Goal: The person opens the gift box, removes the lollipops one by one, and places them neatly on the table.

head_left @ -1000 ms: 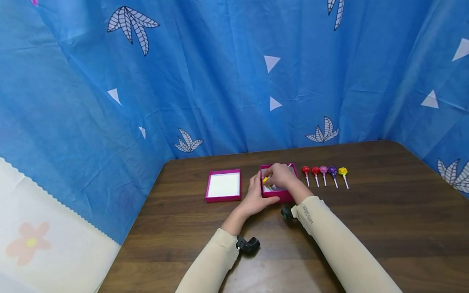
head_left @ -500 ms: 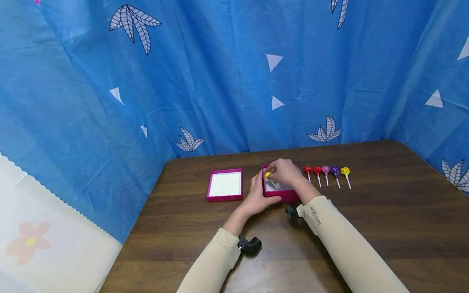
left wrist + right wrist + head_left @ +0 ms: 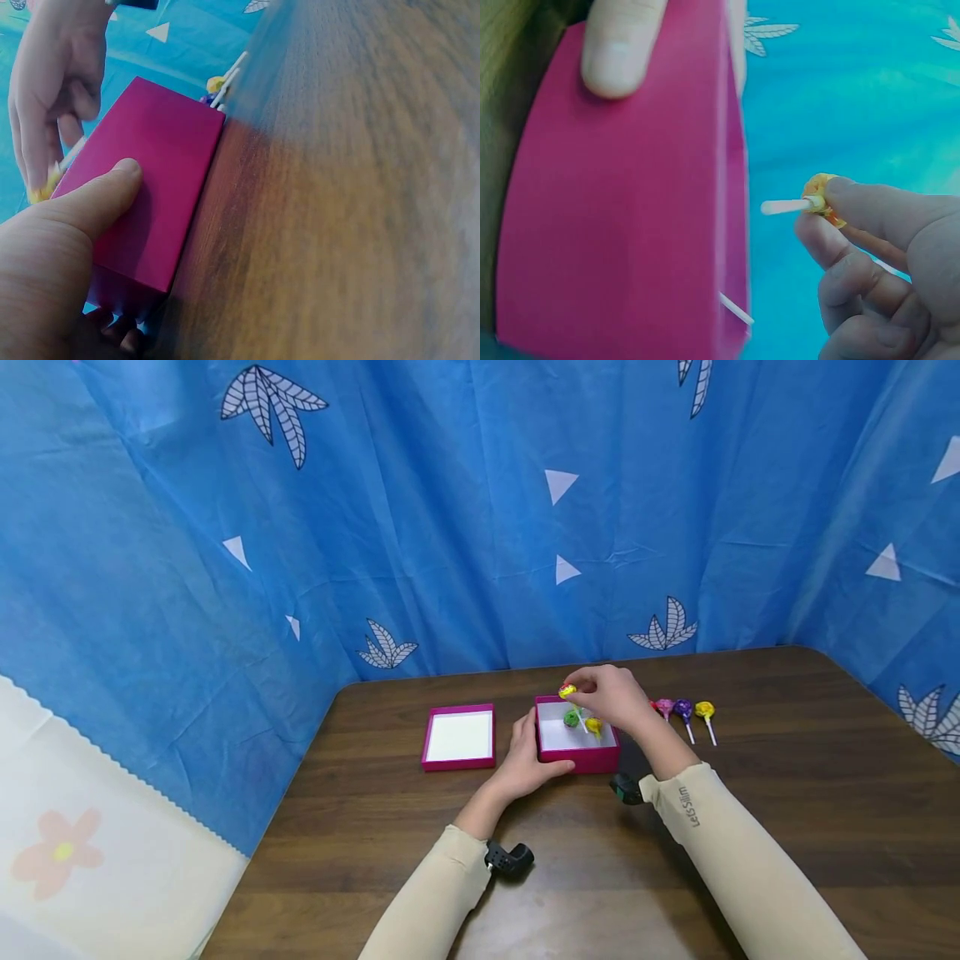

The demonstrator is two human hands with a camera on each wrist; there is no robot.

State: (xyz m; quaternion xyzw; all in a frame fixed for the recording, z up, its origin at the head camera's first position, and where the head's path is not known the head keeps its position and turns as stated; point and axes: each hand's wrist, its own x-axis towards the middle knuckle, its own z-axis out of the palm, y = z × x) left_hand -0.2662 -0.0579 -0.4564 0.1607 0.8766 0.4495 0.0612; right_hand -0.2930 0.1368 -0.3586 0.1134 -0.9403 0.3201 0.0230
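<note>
A magenta box with a white inside stands uncovered on the table. My left hand holds its left front corner, with the thumb along the front wall in the left wrist view and the fingers round the side. Above the box, my right hand pinches a yellow lollipop by its wrapped head, the white stick pointing down toward the box. Inside lie a green lollipop and another yellow one. One white stick pokes past the box's rim in the right wrist view.
Left of the box lies its magenta-edged lid, white inside up. To the right is a row of lollipops, with a pink one, a purple one and a yellow one; my right hand partly hides the row. A blue curtain hangs behind the table.
My right hand has lifted the yellow lollipop up out of the box and moved right and back, uncovering the lollipops inside. The left hand stays on the box.
</note>
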